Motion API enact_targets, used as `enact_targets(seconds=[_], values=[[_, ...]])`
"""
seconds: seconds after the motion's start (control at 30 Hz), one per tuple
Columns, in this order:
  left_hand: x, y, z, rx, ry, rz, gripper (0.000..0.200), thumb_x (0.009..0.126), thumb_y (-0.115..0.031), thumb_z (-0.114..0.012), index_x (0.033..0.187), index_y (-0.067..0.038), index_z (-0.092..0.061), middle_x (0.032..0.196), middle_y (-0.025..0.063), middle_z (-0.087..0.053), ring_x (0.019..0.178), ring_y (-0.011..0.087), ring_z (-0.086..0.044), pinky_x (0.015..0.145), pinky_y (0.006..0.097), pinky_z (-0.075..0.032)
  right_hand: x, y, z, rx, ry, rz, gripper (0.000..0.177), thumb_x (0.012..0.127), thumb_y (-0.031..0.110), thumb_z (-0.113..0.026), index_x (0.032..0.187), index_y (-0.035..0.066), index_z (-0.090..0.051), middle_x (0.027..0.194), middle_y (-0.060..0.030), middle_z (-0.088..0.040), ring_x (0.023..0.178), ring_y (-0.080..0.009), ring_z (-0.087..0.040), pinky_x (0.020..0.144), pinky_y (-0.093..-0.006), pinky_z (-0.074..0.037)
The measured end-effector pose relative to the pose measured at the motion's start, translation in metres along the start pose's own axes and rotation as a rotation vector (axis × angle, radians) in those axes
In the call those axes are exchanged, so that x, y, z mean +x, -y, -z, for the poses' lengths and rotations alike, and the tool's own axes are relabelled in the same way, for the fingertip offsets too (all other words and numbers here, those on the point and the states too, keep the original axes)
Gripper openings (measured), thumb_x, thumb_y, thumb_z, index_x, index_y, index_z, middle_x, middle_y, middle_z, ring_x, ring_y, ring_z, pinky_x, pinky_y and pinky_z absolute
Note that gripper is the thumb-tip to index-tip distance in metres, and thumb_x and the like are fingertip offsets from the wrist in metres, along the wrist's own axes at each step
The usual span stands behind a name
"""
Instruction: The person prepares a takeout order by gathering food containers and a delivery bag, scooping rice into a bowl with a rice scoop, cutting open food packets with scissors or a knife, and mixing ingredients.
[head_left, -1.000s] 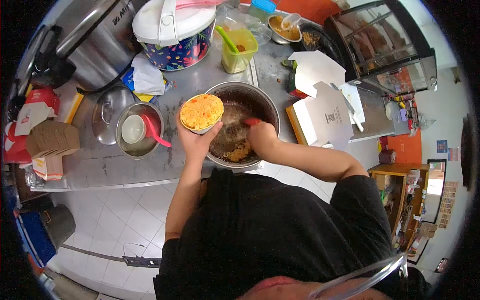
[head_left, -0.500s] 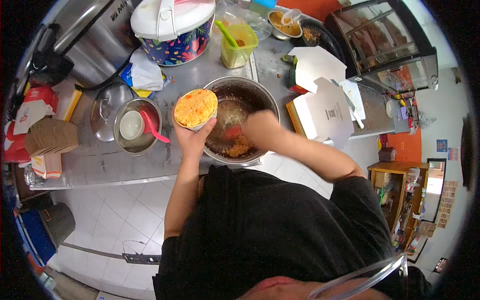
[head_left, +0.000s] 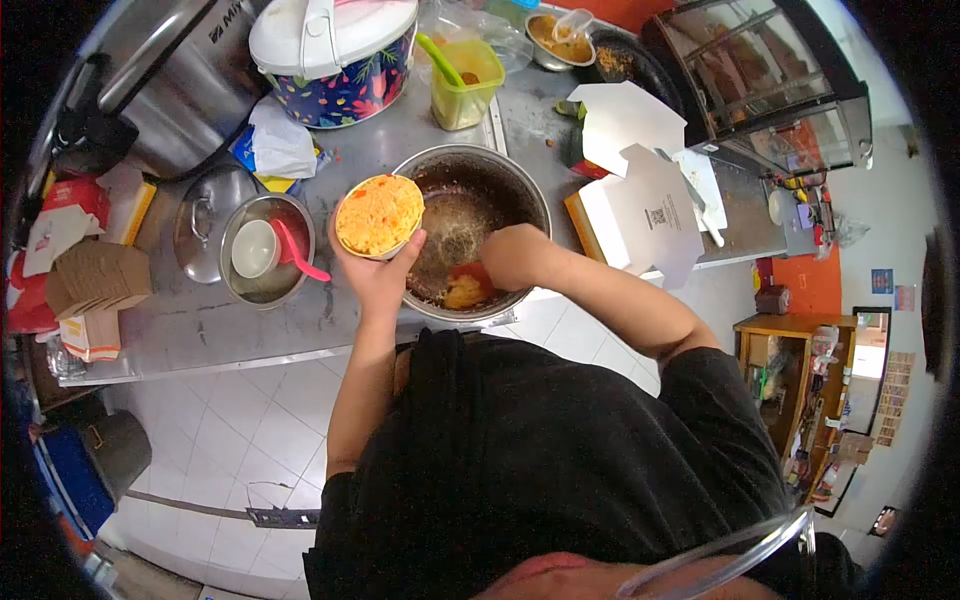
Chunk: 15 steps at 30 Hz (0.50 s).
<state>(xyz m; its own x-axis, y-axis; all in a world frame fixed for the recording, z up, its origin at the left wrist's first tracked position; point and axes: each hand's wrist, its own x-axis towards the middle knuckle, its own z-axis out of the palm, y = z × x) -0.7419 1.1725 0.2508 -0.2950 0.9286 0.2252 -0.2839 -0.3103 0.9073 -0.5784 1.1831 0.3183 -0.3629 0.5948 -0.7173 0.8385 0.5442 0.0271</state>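
Note:
My left hand [head_left: 378, 275] is wrapped round a paper cup heaped with orange rice [head_left: 380, 214], beside the left rim of a large metal pot [head_left: 540, 190]. Inside the pot, low and to the right, my right hand [head_left: 515, 258] is closed on a red spoon [head_left: 474, 274], whose handle is mostly hidden by the fingers. The spoon touches a small heap of rice [head_left: 462, 292] at the pot's bottom. Browned residue coats the pot's inner wall.
Left of the pot, a metal bowl [head_left: 240, 284] holds a white bowl [head_left: 256, 249] and a pink spoon [head_left: 301, 252]. Behind are a green container [head_left: 462, 103] and a floral tub [head_left: 340, 88]. Open boxes [head_left: 640, 215] stand at the right, stacked cartons [head_left: 100, 280] far left.
My right hand has moved lower in the pot, and the red spoon is now against the rice. The whole view has shifted slightly. My left hand still holds the cup.

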Motion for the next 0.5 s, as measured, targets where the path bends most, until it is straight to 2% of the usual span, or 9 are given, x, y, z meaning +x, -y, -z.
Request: enact_targets(seconds=[0.13,0.2,0.3,0.4,0.5], values=[[0.000,0.004,0.002,0.060,-0.008,-0.062,0.088,0.057,-0.002,-0.077,0.124,0.000,-0.020,0.119,0.0145,-0.038,0.109,0.0226,-0.044,0.092,0.0347,-0.037,0.006,0.029,0.002,0.204,-0.120,0.072,0.019,0.071,0.013,-0.051,0.082,0.002,-0.063,0.081,-0.0149,-0.062,0.077,-0.0294,-0.061,0.066,-0.0396,-0.049],[0.000,0.004,0.002,0.080,-0.006,-0.081,0.088,0.057,-0.003,-0.077,0.124,0.000,-0.020,0.119,0.0147,-0.038,0.109,0.0226,-0.043,0.092,0.0348,-0.037,0.007,0.047,0.003,0.285,-0.188,0.047,0.017,0.071,0.011,-0.050,0.078,0.001,-0.062,0.078,-0.0163,-0.062,0.075,-0.0294,-0.061,0.064,-0.0392,-0.049],[0.001,0.002,0.001,0.063,0.005,-0.083,0.087,0.057,-0.003,-0.077,0.124,0.000,-0.021,0.118,0.0148,-0.038,0.108,0.0225,-0.043,0.092,0.0346,-0.037,-0.014,0.061,0.000,0.253,-0.240,0.067,0.016,0.072,0.012,-0.050,0.074,0.001,-0.062,0.074,-0.0176,-0.062,0.070,-0.0297,-0.062,0.061,-0.0380,-0.050],[-0.001,0.003,0.001,0.023,-0.003,-0.049,0.087,0.057,-0.005,-0.077,0.123,0.000,-0.021,0.118,0.0149,-0.038,0.108,0.0224,-0.044,0.093,0.0347,-0.036,-0.033,0.054,-0.013,0.209,-0.257,0.086,0.016,0.072,0.014,-0.052,0.073,0.001,-0.063,0.073,-0.0169,-0.062,0.067,-0.0294,-0.062,0.061,-0.0377,-0.050],[0.003,0.007,0.003,0.079,0.045,-0.100,0.085,0.058,-0.005,-0.077,0.123,0.000,-0.023,0.119,0.0155,-0.038,0.109,0.0229,-0.043,0.093,0.0358,-0.036,-0.051,0.040,-0.018,0.333,-0.343,-0.012,0.014,0.072,0.013,-0.053,0.075,0.005,-0.064,0.071,-0.0165,-0.062,0.067,-0.0299,-0.062,0.060,-0.0381,-0.050]])
